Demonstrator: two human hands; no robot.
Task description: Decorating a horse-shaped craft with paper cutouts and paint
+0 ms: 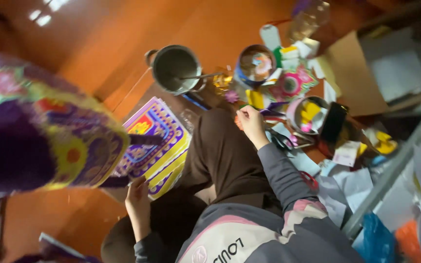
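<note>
Two bare hands are out in front of the person, who sits on an orange floor (pixel 98 44) with legs in brown trousers (pixel 222 156). From the head camera the view is tipped to one side, so things look slanted. The left hand (pixel 138 198) is low in the picture, at the bottom edge of a stack of bright printed sheets (pixel 158 143) in purple, yellow and red. Its fingers curl onto the edge of the stack and seem to pinch it, but how tight the pinch is cannot be told. The sheets lie flat on the floor, just beside the left knee. The right hand (pixel 250 122) reaches forward past the knee. Its fingers are bent in, almost closed, around something small and orange (pixel 238 122); what that small thing is stays too blurry to tell. Just past this hand lies a big mess of coloured paper bits (pixel 293 85), pink, yellow and green. A grey metal pot (pixel 175 68) with a stick in it stands on the floor farther off, well apart from both hands. A round tin (pixel 255 64) with scraps inside is beside the pot. A pink tub (pixel 309 113) with yellow pieces sits near the right hand. A large purple and yellow paper shape (pixel 59 131) fills the near left side, blurred.
</note>
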